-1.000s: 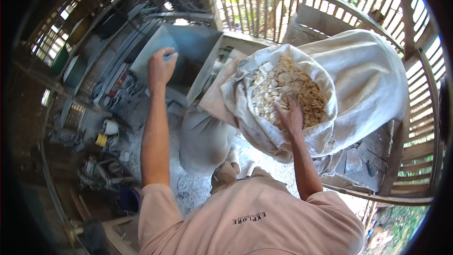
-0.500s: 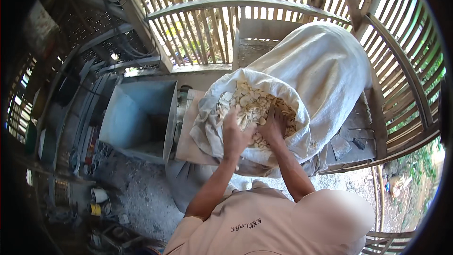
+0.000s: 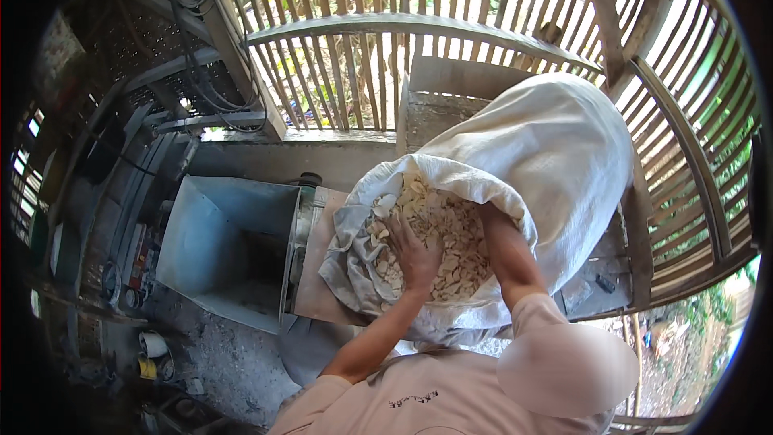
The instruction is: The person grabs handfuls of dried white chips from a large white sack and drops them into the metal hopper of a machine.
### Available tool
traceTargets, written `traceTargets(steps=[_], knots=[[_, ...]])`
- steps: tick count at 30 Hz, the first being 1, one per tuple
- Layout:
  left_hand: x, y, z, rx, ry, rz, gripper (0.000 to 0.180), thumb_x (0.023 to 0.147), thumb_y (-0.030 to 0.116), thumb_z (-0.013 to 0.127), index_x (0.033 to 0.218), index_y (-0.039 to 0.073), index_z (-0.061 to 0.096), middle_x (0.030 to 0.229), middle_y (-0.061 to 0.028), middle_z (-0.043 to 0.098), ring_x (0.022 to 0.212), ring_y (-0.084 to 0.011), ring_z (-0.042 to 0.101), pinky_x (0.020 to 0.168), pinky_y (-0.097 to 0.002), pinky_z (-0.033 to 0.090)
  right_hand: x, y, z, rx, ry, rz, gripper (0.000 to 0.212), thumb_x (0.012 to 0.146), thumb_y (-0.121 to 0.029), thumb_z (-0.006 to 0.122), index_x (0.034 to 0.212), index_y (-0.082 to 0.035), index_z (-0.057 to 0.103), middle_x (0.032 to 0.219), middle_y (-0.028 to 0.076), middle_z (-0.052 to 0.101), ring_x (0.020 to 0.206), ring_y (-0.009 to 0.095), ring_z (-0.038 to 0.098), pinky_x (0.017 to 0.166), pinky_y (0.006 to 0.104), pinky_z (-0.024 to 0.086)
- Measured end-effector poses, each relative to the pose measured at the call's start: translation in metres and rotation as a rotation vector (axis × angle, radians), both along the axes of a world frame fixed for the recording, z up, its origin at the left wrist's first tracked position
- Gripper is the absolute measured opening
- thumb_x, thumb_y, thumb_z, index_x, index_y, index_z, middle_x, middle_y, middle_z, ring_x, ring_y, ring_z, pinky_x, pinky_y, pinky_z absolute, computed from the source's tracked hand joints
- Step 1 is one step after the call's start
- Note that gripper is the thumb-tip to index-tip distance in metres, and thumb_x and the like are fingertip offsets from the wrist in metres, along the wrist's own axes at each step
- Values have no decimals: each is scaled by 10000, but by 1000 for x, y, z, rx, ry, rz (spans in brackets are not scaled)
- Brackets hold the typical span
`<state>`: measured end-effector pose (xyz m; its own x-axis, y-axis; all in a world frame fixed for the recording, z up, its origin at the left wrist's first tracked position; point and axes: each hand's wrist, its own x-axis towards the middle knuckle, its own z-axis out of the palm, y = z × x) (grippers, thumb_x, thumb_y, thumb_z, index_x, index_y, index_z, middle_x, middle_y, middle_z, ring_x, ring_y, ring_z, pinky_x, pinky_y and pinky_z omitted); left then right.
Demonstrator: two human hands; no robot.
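Observation:
A large white woven sack (image 3: pixel 555 137) lies on its side with its mouth facing me, full of pale dried chips (image 3: pixel 459 250). Against the chips at the left of the mouth rests my left hand (image 3: pixel 417 262), fingers stretched out and apart, gripping nothing I can see. My right forearm (image 3: pixel 513 258) reaches into the sack under its right rim. The right hand itself is hidden inside, so its fingers do not show.
Left of the sack stands a square metal hopper (image 3: pixel 229 250), open at the top, beside a wooden board (image 3: pixel 318 262). The sack lies on a wooden platform (image 3: pixel 604 294) by a slatted wall (image 3: pixel 362 64). Coiled cable (image 3: pixel 197 0) hangs on a post.
My right hand has gone from the middle of the chips deep into the sack's right side, out of sight. My left hand stays on the chips at the left, fingers spread.

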<state>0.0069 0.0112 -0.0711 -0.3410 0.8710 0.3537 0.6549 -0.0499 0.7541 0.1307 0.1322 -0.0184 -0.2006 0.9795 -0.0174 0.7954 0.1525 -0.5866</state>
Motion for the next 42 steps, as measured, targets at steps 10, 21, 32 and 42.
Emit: traceTargets(steps=[10,21,32,42], knots=[[30,-22,17,-137,-286,246,1224,634,317,901,1544,28,136,1567,-318,135,1458,-479,145,1194,-548,162,-30,45,32,-396,-191,302,829,769,-682,658,1279,-31,597,1242,204,620,1124,310,605,960,426,467],[28,-21,26,-51,-349,243,1373,529,466,941,1550,56,121,1557,-330,138,1461,-477,139,1193,-542,176,-34,11,59,-573,-167,410,857,783,-722,610,1310,-46,583,1274,200,610,1148,305,594,990,421,448],[14,-56,30,-18,-424,82,1287,626,400,917,1549,56,88,1570,-307,98,1470,-459,124,1202,-518,181,32,-63,65,-84,-275,373,1168,650,-756,701,1504,-40,347,1475,229,450,1371,375,420,1165,425,310],[20,-11,31,177,-557,359,553,929,280,631,1391,11,488,1466,-243,422,1366,-390,397,1135,-469,310,-12,-44,29,-257,114,291,921,732,-616,728,1451,-97,479,1435,176,525,1312,328,505,1122,393,368]])
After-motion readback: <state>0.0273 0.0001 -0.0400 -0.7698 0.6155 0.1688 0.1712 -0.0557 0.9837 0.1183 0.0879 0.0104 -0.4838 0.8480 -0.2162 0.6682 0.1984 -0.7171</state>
